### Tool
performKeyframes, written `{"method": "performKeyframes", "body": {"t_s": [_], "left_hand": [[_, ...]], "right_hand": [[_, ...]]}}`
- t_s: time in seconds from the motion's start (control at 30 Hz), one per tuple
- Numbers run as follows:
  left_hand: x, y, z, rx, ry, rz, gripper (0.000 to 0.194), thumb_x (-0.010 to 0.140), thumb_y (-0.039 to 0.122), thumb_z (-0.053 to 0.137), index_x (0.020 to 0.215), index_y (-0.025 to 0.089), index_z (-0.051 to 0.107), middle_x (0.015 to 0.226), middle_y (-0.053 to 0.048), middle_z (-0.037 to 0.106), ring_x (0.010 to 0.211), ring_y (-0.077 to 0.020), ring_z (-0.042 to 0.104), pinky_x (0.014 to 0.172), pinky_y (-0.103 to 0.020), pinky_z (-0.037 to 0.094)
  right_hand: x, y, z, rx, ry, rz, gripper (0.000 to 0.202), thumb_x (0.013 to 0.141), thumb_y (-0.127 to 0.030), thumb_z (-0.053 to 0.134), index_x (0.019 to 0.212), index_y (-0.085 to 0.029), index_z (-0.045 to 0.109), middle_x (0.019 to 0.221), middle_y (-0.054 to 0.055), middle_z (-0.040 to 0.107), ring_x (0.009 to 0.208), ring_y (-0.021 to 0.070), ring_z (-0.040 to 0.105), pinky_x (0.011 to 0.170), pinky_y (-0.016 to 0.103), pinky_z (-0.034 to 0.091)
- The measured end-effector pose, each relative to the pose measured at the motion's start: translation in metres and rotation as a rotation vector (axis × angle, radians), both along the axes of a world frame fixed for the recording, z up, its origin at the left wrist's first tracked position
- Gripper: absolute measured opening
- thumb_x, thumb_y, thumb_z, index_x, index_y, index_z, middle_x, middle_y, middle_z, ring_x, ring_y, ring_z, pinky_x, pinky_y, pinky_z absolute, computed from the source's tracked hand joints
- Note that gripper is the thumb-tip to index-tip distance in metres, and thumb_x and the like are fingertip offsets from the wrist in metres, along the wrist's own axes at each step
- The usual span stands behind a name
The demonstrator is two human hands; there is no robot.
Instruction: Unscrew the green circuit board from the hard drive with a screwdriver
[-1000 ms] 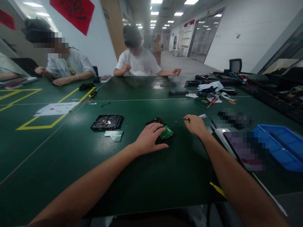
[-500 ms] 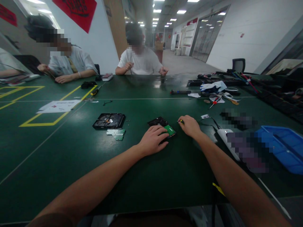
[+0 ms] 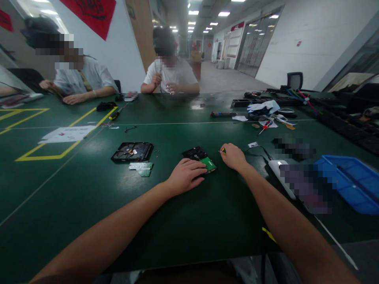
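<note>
My left hand (image 3: pixel 186 175) lies flat on a small black hard drive (image 3: pixel 195 153) with a green circuit board (image 3: pixel 208 164) facing up, pressing it onto the green table (image 3: pixel 89 189). My right hand (image 3: pixel 233 157) is closed around a small yellow-handled screwdriver (image 3: pixel 222 150), whose tip points left toward the drive's far right corner. A second, opened hard drive (image 3: pixel 132 151) lies to the left, with a loose pale green circuit board (image 3: pixel 142 167) in front of it.
A blue plastic bin (image 3: pixel 352 181) and a white device (image 3: pixel 280 169) stand at the right. Tools, gloves and papers (image 3: pixel 266 114) are scattered at the back right. Two other people sit across the table, handling small parts. A white sheet (image 3: pixel 66 134) lies at the left.
My right hand with the screwdriver has moved left, closer to the drive. My left hand stays on the drive. The person opposite has drawn both hands together.
</note>
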State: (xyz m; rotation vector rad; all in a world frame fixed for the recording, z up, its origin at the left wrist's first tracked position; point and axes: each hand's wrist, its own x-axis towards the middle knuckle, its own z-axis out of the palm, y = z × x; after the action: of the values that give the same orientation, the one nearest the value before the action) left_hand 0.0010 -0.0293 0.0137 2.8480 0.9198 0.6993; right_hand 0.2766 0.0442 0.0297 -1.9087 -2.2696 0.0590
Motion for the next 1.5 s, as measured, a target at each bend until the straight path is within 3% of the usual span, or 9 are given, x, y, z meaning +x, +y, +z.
{"method": "performKeyframes", "body": {"t_s": [0.37,0.63,0.83,0.97,1.07,1.23,1.4,1.5], "left_hand": [[-0.004,0.003,-0.001,-0.023,0.004,-0.025,0.036,0.102,0.041,0.058,0.135,0.028,0.065,0.144,-0.006,0.065,0.131,-0.0251,0.06,0.112,-0.047,0.043],[-0.002,0.002,-0.003,0.033,0.001,-0.012,0.036,0.1,0.038,0.06,0.133,0.024,0.066,0.138,-0.009,0.065,0.128,-0.0276,0.059,0.11,-0.047,0.045],[0.001,-0.005,-0.003,0.043,0.01,0.094,0.038,0.099,0.039,0.063,0.136,0.029,0.065,0.134,-0.006,0.068,0.133,-0.0295,0.054,0.125,-0.061,0.023],[0.004,-0.014,-0.001,0.011,0.012,0.149,0.034,0.1,0.036,0.062,0.134,0.031,0.066,0.136,-0.005,0.067,0.136,-0.0321,0.05,0.122,-0.068,0.023],[0.006,-0.017,-0.002,-0.018,-0.004,0.167,0.034,0.1,0.033,0.062,0.134,0.03,0.065,0.139,-0.007,0.065,0.135,-0.0334,0.049,0.119,-0.069,0.031],[0.007,-0.015,-0.007,-0.062,-0.095,0.096,0.038,0.1,0.027,0.063,0.137,0.024,0.063,0.14,-0.01,0.062,0.135,-0.033,0.046,0.112,-0.06,0.047],[0.002,-0.01,-0.007,-0.067,-0.133,0.008,0.037,0.099,0.024,0.062,0.137,0.024,0.063,0.138,-0.011,0.062,0.135,-0.0325,0.046,0.113,-0.059,0.047],[-0.003,-0.003,-0.003,-0.094,-0.137,-0.094,0.038,0.1,0.023,0.06,0.138,0.023,0.062,0.138,-0.012,0.061,0.136,-0.0309,0.048,0.115,-0.058,0.046]], "right_hand": [[-0.002,-0.009,0.009,-0.01,0.028,0.005,0.022,0.102,-0.028,0.051,0.108,-0.016,0.068,0.119,0.018,0.069,0.101,0.0296,0.07,0.084,0.039,0.051],[-0.021,-0.028,0.032,-0.02,0.168,0.193,0.017,0.102,-0.029,0.054,0.109,-0.021,0.067,0.114,0.009,0.076,0.102,0.0223,0.071,0.088,0.03,0.048],[-0.027,-0.036,0.034,-0.037,0.251,0.201,0.016,0.101,-0.029,0.055,0.103,-0.02,0.068,0.099,0.007,0.077,0.088,0.0205,0.071,0.078,0.028,0.046],[-0.026,-0.038,0.032,-0.081,0.305,0.192,0.014,0.1,-0.029,0.057,0.099,-0.02,0.068,0.093,0.006,0.077,0.082,0.0181,0.07,0.073,0.027,0.045],[-0.026,-0.038,0.031,-0.112,0.337,0.187,0.015,0.099,-0.03,0.057,0.098,-0.02,0.068,0.093,0.005,0.077,0.079,0.017,0.07,0.072,0.026,0.046],[-0.028,-0.039,0.032,-0.136,0.351,0.168,0.015,0.098,-0.031,0.059,0.097,-0.02,0.069,0.092,0.006,0.077,0.077,0.0167,0.071,0.071,0.026,0.047],[-0.027,-0.045,0.038,-0.221,0.403,0.144,0.015,0.099,-0.029,0.058,0.099,-0.019,0.069,0.093,0.007,0.079,0.075,0.0162,0.073,0.072,0.026,0.053],[-0.022,-0.048,0.044,-0.355,0.462,0.122,0.014,0.098,-0.029,0.059,0.1,-0.018,0.067,0.088,0.008,0.079,0.067,0.0162,0.073,0.065,0.026,0.055]]}}
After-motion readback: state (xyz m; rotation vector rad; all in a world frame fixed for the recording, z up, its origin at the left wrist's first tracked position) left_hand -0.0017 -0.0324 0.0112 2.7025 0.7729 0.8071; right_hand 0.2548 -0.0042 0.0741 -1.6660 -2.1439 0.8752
